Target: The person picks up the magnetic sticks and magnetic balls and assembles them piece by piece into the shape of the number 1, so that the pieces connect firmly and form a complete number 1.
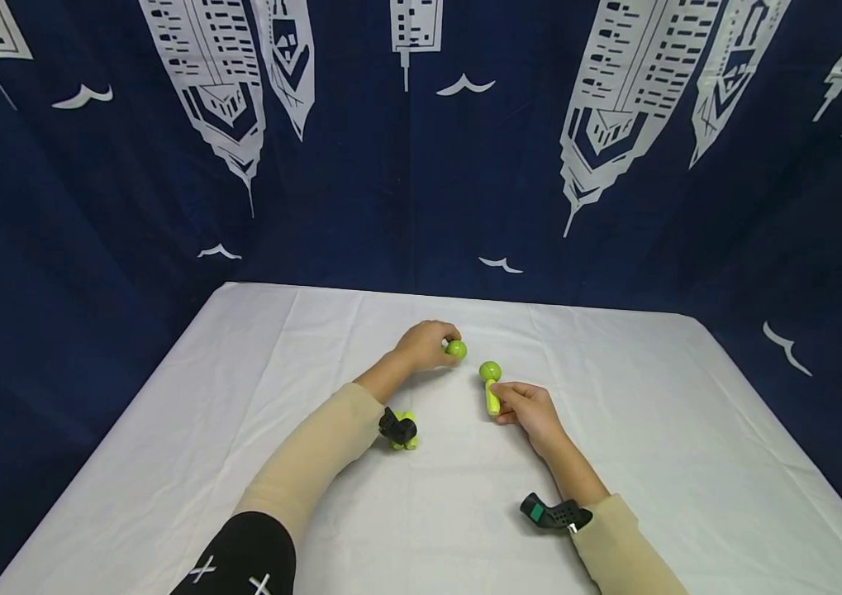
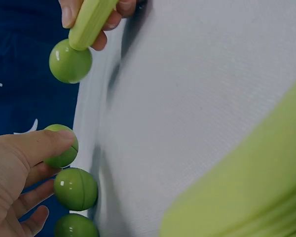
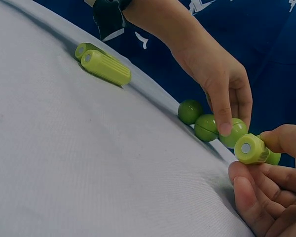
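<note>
My left hand (image 1: 424, 345) pinches a glossy green ball (image 1: 457, 349) between thumb and fingers over the far half of the table. Two more green balls, one of them here (image 2: 75, 189), sit in a row beside it in the left wrist view; the hand hides them from the head view. Just to the right, my right hand (image 1: 530, 411) grips a ribbed yellow-green rod (image 1: 492, 399) by thumb and fingertips. Another green ball (image 1: 490, 371) sits at the rod's far end. A silvery disc shows on the rod's near end (image 3: 245, 148) in the right wrist view.
Two yellow-green rods (image 3: 106, 67) lie side by side on the white tablecloth (image 1: 688, 463), partly under the left wrist's black camera mount (image 1: 398, 427) in the head view. Behind the table hangs a dark blue curtain (image 1: 361, 198) with white building prints.
</note>
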A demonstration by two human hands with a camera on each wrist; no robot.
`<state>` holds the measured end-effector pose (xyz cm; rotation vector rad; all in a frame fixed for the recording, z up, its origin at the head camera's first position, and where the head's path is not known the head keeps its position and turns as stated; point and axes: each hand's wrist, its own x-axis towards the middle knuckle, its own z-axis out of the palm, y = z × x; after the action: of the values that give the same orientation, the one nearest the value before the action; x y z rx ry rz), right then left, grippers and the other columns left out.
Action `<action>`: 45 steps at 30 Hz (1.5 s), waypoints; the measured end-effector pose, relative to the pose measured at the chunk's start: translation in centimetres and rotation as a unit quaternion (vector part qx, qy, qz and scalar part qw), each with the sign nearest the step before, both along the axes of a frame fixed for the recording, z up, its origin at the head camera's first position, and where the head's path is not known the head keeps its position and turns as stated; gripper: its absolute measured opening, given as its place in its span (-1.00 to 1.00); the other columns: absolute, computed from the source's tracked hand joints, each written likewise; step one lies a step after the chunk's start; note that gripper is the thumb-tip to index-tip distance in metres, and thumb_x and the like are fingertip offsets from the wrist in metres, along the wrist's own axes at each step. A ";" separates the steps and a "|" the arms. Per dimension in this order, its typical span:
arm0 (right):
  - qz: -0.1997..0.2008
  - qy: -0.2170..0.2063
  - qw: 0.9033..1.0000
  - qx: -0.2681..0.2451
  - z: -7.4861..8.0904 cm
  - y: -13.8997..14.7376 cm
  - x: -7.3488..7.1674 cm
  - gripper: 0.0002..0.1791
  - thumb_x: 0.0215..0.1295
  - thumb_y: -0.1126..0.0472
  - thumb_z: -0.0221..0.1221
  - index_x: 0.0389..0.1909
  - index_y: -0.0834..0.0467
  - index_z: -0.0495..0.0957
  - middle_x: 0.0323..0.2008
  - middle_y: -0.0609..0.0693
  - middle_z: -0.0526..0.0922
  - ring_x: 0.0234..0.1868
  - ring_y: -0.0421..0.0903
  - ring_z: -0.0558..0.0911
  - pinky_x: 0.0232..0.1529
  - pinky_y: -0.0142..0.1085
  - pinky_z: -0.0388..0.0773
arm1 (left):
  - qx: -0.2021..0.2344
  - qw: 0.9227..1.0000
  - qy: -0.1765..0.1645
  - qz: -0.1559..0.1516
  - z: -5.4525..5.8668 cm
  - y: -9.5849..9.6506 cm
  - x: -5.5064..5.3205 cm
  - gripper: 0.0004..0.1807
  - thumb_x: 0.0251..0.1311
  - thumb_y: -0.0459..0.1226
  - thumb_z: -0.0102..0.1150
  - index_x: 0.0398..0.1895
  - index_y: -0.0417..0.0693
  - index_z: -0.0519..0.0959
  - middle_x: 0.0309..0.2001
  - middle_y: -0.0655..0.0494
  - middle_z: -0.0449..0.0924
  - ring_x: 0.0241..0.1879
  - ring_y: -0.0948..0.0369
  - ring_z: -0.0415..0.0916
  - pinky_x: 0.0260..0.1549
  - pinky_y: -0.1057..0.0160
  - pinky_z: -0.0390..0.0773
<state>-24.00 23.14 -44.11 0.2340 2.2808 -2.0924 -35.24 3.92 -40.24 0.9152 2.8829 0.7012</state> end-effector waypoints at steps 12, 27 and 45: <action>0.001 0.009 1.000 0.008 -0.3 0.1 0.1 -0.60 0.33 0.23 0.20 -0.04 0.54 0.53 -0.55 -0.04 0.60 -0.55 -0.24 0.56 -0.51 -0.44 0.59 | 0.028 0.999 0.005 -0.024 0.9 -0.3 1.4 -0.58 0.10 -0.22 0.41 0.05 -0.08 0.61 -0.04 0.07 0.63 -0.04 0.15 0.53 -0.01 0.22 0.48; -0.009 0.014 1.000 0.001 -0.6 0.0 0.0 -0.63 0.32 0.25 0.19 -0.08 0.54 0.55 -0.58 -0.04 0.59 -0.57 -0.25 0.55 -0.52 -0.45 0.58 | 0.046 0.999 0.013 -0.024 0.7 -0.8 4.1 -0.60 0.08 -0.15 0.42 -0.02 -0.09 0.64 -0.18 0.12 0.64 -0.16 0.22 0.53 -0.13 0.27 0.49; -0.004 0.013 1.000 0.005 -0.3 0.0 0.2 -0.61 0.35 0.23 0.18 -0.06 0.55 0.53 -0.56 -0.04 0.58 -0.56 -0.25 0.55 -0.52 -0.45 0.58 | 0.089 0.996 0.014 -0.030 -0.4 -1.1 7.6 -0.65 0.02 -0.12 0.45 -0.16 -0.08 0.66 -0.32 0.17 0.65 -0.27 0.23 0.57 -0.31 0.38 0.51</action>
<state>-23.84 23.14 -44.45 0.2189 2.3093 -2.0993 -27.65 2.84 -40.62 1.0337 2.8397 0.9582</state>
